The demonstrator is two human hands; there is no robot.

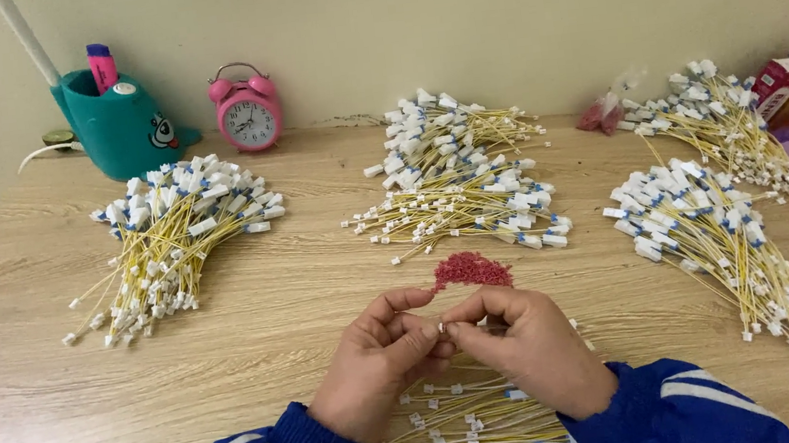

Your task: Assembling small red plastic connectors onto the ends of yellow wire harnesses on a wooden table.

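1. The left hand [375, 365] and the right hand [525, 345] meet fingertip to fingertip over the wooden table [260, 333], pinching one small white connector [442, 327] between thumbs and forefingers; a piece this tiny seems to need both hands to steady it.
2. Just beyond the fingertips lies a small heap of red bits [471, 269], close enough to pick from without reaching.
3. Under the wrists lies a loose spread of yellow wires [465, 429] with white ends, right at hand.
4. Fanned piles of the same wires sit apart: left pile [172, 240], middle pile [459, 181], right pile [703, 228], far-right pile [726, 118]. Kept separate, they look like sorted batches.
5. Against the wall stand a teal pen holder [120, 123] and a pink alarm clock [248, 110], out of the working space.
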